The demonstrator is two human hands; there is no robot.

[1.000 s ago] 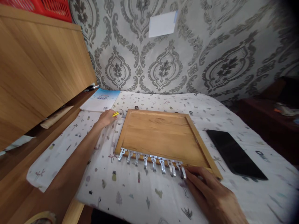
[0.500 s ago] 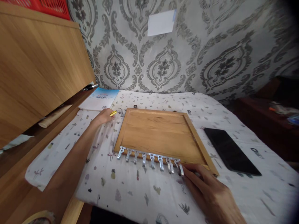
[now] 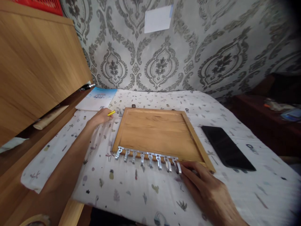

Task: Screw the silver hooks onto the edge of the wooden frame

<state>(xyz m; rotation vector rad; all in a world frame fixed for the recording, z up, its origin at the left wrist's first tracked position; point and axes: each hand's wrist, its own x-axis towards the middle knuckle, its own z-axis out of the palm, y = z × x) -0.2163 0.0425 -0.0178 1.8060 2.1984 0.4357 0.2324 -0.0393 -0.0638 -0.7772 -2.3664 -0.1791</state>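
A wooden framed board (image 3: 155,131) lies flat on the patterned cloth, its raised rim facing up. Along its near edge rests a silver metal hook rail (image 3: 150,157) with several hooks hanging towards me. The fingers of my right hand (image 3: 209,188) are closed at the rail's right end, by the board's near right corner; the fingertips are partly hidden. Beyond the board's left side, my left hand (image 3: 101,116) rests on the cloth, closed on a short yellow stick-like object (image 3: 111,113) whose exact kind I cannot make out.
A black phone (image 3: 228,147) lies to the right of the board. A blue and white booklet (image 3: 96,99) sits at the back left, beside a wooden cabinet (image 3: 42,59). Behind the table (image 3: 131,185) stands a patterned wall with white paper (image 3: 158,19) on it.
The whole view has shifted slightly, so everything appears a little further left. Both hands keep their holds, and the hook rail stays along the board's near edge.
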